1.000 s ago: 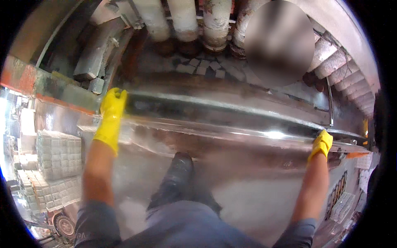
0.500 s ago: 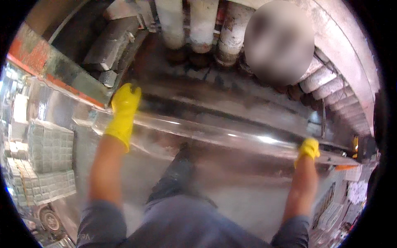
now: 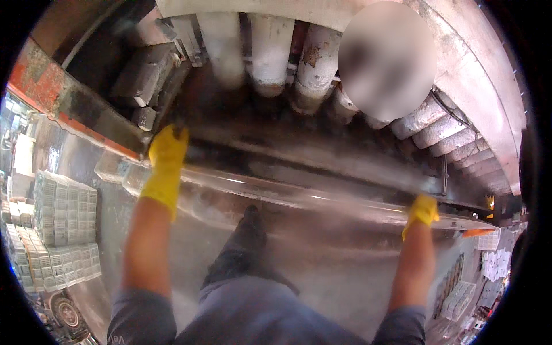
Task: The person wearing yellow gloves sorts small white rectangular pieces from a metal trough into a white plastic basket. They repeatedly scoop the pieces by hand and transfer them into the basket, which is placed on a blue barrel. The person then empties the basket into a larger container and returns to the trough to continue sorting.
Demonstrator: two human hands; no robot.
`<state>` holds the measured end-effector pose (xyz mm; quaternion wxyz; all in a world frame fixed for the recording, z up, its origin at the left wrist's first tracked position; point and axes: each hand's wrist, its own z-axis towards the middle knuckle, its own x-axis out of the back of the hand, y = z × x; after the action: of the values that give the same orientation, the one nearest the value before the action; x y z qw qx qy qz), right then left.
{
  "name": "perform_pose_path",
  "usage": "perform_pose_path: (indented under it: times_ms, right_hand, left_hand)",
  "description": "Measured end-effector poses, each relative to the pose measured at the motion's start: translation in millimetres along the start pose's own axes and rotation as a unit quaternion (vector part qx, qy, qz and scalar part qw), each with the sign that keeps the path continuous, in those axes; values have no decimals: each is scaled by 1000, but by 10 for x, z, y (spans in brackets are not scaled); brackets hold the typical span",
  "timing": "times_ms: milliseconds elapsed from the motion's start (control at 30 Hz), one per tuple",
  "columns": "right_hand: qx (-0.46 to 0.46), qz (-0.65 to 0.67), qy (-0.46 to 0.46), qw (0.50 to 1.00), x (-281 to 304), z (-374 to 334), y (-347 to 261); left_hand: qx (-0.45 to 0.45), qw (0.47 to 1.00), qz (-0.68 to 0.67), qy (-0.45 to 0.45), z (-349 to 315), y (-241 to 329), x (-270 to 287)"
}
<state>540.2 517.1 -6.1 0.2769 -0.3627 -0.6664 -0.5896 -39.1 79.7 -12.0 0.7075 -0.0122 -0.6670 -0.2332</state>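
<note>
Head view: I've got both hands, in yellow gloves, on one long metal rail (image 3: pixel 276 188). Rail runs from 9 o'clock, through just below centre, out past 3, dropping a bit toward the right. Bright glints along its front edge, dark band just behind it.

Left hand (image 3: pixel 167 154) at 9 o'clock, near the rail's left end: fingers bent over it, thumb side toward centre. Right hand (image 3: pixel 421 213) between 3 and 4: fingers curled closed on the rail, a bit short of its right end. Undersides of both grips hidden from me, so I can't tell how far the fingers wrap. Blur on the right glove too.

Around that: row of pale columns (image 3: pixel 269 54) curving from 11 round to 3. Grey block (image 3: pixel 144 77) at 10, beam (image 3: pixel 75 109) with orange edge between 9 and 10, its low end just beside the left glove. Stacked crates (image 3: pixel 63 213) from 9 to 8, wheel (image 3: pixel 65 310) at 8. Orange piece (image 3: pixel 478 233) under the rail's right end. Wet-looking grey floor (image 3: pixel 345 282) at 5.
</note>
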Motion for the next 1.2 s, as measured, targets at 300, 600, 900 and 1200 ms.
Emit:
perform_pose_path:
  times_ms: [300,600,900,1200]
  right_hand:
    - [-23,59,33,997,-413,685,39]
    - [10,29,29,999,416,35,-103]
    - [28,15,46,998,43,-254,41]
    - [-15,7,-5,1000,-426,-318,196]
  left_hand:
    - [-5,1000,0,26,139,267,-7]
    - [9,1000,-10,20,123,265,36]
    - [-10,998,-6,56,-69,-52,-13]
    - [-15,999,-18,36,-243,-211,32]
